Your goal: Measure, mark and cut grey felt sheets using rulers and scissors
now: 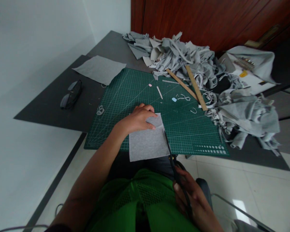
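My left hand (141,119) presses down on a piece of grey fabric (148,145), its thumb spread from the fingers. The fabric is roughly square, and its near edge hangs past the front of the green cutting mat (135,83). In my right hand (190,191) is a pair of black scissors (174,167). Their blades point away from me along the fabric's right edge, with the tip near the thumb of my left hand. Whether the blades are closed on the cloth I cannot tell.
Two wooden rulers (195,87) lie on the mat's far right. Heaps of grey fabric scraps (178,54) cover the back and right. A larger grey sheet (100,69) and eyeglasses (71,93) lie left. A white box (248,67) stands at the back right. Thread bits (183,97) dot the mat.
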Demonstrator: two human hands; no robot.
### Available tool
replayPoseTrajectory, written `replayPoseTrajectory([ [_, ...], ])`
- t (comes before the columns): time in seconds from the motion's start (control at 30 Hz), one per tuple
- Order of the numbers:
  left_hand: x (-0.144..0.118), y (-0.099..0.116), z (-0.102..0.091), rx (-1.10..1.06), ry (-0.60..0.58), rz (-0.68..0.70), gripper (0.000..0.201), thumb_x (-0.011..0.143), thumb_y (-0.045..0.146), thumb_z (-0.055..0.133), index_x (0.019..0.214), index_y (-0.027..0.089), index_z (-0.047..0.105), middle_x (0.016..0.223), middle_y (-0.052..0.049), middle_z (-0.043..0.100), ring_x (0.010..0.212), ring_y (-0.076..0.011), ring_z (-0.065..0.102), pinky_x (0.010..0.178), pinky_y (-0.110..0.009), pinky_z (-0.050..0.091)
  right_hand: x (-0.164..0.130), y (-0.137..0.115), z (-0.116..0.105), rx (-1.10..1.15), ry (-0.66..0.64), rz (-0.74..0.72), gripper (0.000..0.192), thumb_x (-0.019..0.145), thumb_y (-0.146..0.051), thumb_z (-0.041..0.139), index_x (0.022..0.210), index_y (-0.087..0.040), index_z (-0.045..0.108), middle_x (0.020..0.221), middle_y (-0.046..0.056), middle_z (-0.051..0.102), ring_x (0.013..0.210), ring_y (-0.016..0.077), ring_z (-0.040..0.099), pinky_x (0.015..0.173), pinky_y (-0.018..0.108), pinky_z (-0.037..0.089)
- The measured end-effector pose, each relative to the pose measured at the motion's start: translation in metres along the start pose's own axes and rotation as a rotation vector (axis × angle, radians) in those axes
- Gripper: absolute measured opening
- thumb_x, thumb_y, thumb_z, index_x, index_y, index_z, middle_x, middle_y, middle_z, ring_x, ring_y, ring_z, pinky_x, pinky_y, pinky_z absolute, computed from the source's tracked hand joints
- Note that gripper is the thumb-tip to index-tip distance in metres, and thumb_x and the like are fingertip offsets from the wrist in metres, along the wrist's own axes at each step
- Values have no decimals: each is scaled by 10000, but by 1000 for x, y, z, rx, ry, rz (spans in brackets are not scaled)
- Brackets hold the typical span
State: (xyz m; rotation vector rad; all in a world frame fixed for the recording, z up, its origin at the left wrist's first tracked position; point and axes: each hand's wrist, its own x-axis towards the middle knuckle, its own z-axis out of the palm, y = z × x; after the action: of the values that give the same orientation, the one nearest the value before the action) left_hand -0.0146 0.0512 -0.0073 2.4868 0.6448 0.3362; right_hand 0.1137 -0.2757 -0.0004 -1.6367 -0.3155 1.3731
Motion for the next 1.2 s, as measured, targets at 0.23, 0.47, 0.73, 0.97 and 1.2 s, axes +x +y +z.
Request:
replayPoseTrajectory([
  [0.23, 0, 0, 0, -5, 4, 0, 404, 815, 382, 782, 1198, 262, 739, 1290, -32, 608, 1192, -269, 487, 1061, -409, 388, -1, 1, 4, -48, 50, -32, 606, 806, -630, 804, 1296, -332, 608, 706, -52, 582, 470, 81, 431, 436, 204, 338],
  [0.47, -1, 5, -2, 46, -23, 17, 400, 807, 406, 789, 1170, 246, 734, 1288, -31, 620, 1165, -269, 507, 1027, -401, 394, -3, -5, 1, 107, 12, 18, 643, 735, -627, 859, 1237, -305, 619, 642, -82, 503, 426, 48, 351, 407, 176, 250],
  [0.73, 0, 14, 2, 75, -64, 74, 469, 753, 441, 868, 1151, 253, 707, 1252, -33, 640, 1156, -271, 554, 996, -392, 390, -10, -6, -6, 80, 90, 64, 536, 732, -621, 859, 1168, -369, 676, 744, -36, 589, 487, 88, 427, 457, 214, 299],
  [0.97, -1, 9, 3, 48, -40, 103, 484, 755, 445, 880, 1158, 249, 698, 1237, -31, 632, 1179, -272, 555, 997, -390, 384, 2, -4, 3, 78, 27, 3, 572, 771, -586, 852, 1246, -373, 614, 749, -52, 563, 500, 87, 412, 453, 205, 313],
  [1.2, 0, 11, 2, 40, -58, 90, 483, 749, 441, 882, 1157, 259, 698, 1237, -30, 627, 1170, -268, 555, 1009, -391, 377, 5, -8, 8, 20, -10, -55, 586, 809, -619, 801, 1282, -338, 600, 724, -61, 507, 495, 85, 370, 441, 210, 283],
])
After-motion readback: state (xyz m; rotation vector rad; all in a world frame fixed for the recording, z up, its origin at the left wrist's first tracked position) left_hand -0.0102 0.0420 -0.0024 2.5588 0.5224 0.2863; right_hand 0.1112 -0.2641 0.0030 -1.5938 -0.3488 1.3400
